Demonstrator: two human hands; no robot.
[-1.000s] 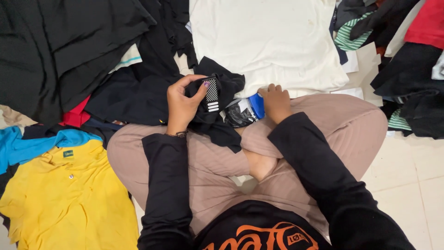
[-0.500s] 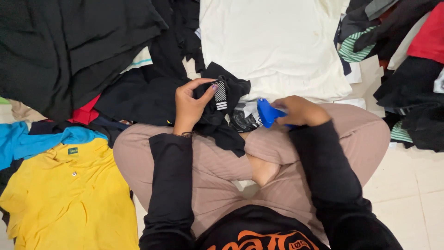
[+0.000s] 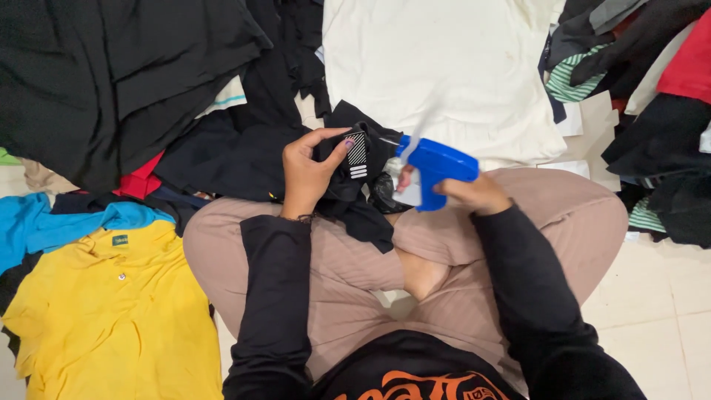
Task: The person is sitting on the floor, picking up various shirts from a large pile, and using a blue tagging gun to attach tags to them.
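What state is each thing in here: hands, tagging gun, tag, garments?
Left hand: pinching the striped tag against the black garment.
Right hand: gripping the blue tagging gun, tip at the tag.
Yellow shirt: lying flat.
White cloth: spread flat.

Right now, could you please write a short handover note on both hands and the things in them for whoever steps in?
Left hand: pinches a striped tag against a black garment that lies over the lap.
Right hand: grips a blue tagging gun, its tip pointed at the tag and close to it.
Around: a yellow polo and a blue shirt on the left, a black pile at upper left, a white cloth ahead, more clothes on the right.
Done: tag and gun are brought together at the garment.
Left: whether the tag is fastened yet cannot be seen.
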